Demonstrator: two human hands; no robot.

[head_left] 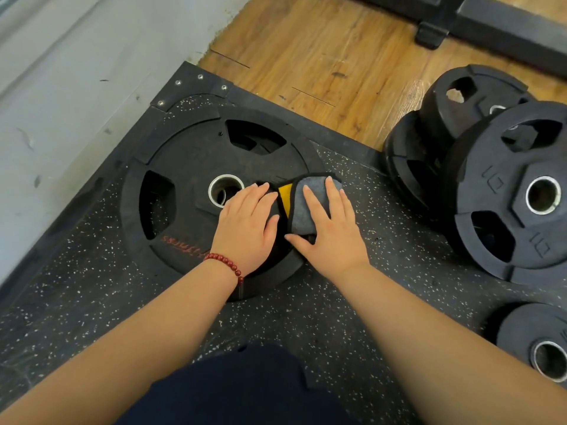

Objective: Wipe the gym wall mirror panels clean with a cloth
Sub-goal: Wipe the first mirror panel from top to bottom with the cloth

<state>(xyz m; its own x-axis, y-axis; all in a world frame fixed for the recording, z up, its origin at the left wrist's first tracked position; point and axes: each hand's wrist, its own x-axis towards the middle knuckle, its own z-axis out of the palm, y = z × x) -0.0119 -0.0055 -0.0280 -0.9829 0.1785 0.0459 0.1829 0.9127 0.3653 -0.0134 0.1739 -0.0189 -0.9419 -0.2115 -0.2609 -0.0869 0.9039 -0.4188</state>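
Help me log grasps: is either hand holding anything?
No. Both hands, left hand and right hand, press flat on the folded cloth.

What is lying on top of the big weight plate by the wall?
A folded grey cloth with black edging and a yellow patch lies on the weight plate, with the left hand and right hand flat on it. The plate under them is hidden.

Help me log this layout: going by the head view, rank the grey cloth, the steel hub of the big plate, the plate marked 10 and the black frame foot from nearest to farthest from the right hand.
1. Grey cloth: under the right hand.
2. Steel hub: left, past the left hand.
3. Plate marked 10: far right.
4. Black frame foot: top, on wood floor.
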